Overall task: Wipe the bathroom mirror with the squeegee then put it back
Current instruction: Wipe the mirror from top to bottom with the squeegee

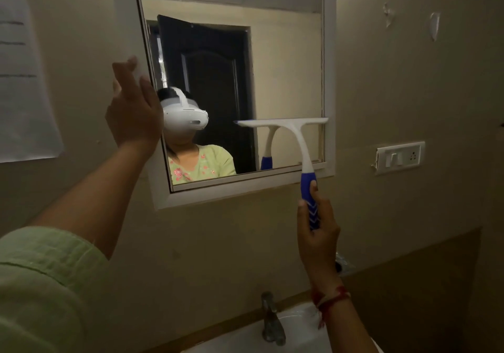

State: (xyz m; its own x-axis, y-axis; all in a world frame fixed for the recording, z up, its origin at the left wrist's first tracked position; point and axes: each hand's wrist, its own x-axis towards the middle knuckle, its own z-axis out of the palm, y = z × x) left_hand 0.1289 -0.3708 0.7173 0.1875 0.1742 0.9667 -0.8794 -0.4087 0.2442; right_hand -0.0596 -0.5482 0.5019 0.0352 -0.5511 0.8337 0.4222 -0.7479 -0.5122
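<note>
Squeegee [293, 137], lower right of centre of frame: white T-shaped head, blue ribbed handle. Blade lies level against the lower right part of the bathroom mirror [286, 61], its right end reaching the inner edge of the frame; its own reflection shows just behind it in the glass.

Right hand [317, 232], below the mirror's lower right corner, fingers wrapped round the blue handle, thumb up along its side. Red thread [331, 296] tied at the wrist.

Left hand [133, 113], left of centre: flat and open, grasping nothing, palm laid on the left side of the mirror's white frame [245, 187], fingertips pointing up. Pale green sleeve [41, 284] fills the lower left corner.

Mirror is square, set in a wide white surround, centre top of frame. Glass reflects the person in a white headset and green embroidered top, with a dark door behind.

Below, at bottom centre: metal tap [271, 320] over the rim of a white washbasin [245, 339], partly cut off by the lower edge.

Right of the mirror: white switch and socket plate [399, 157] on the beige wall. Upper right: scraps of peeled tape [433, 25] on the wall. Far left: sheet of paper [24, 80] stuck to the wall, writing too blurred to read. Room dimly lit
</note>
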